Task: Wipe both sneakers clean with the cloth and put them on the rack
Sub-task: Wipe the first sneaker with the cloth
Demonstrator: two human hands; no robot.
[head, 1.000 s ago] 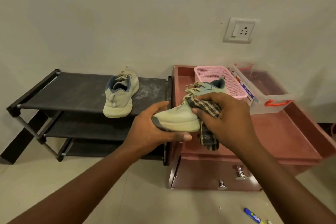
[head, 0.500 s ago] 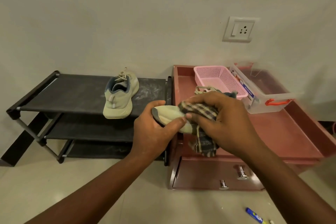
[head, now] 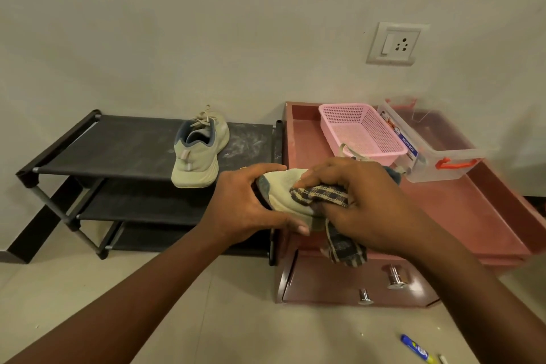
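Note:
One pale green sneaker (head: 198, 154) stands on the top shelf of the black rack (head: 118, 148), heel toward me. The second sneaker (head: 285, 192) is in the air in front of the rack's right end. My left hand (head: 251, 207) grips its toe end, thumb underneath. My right hand (head: 363, 201) holds a checked cloth (head: 322, 196) and presses it onto the shoe's upper. A tail of the cloth hangs down below the hand. Most of the held sneaker is hidden by my hands; its laces show behind the right hand.
A reddish low cabinet (head: 461, 210) with drawer knobs stands right of the rack. On it sit a pink mesh basket (head: 363, 130) and a clear plastic box (head: 434, 151) with red latches. A blue tube (head: 413, 347) lies on the tiled floor. A wall socket (head: 394, 43) is above.
The sneaker has turned toe toward me. My right hand with the cloth has slid from its middle toward the toe, and my left hand's grip has shifted round the toe end.

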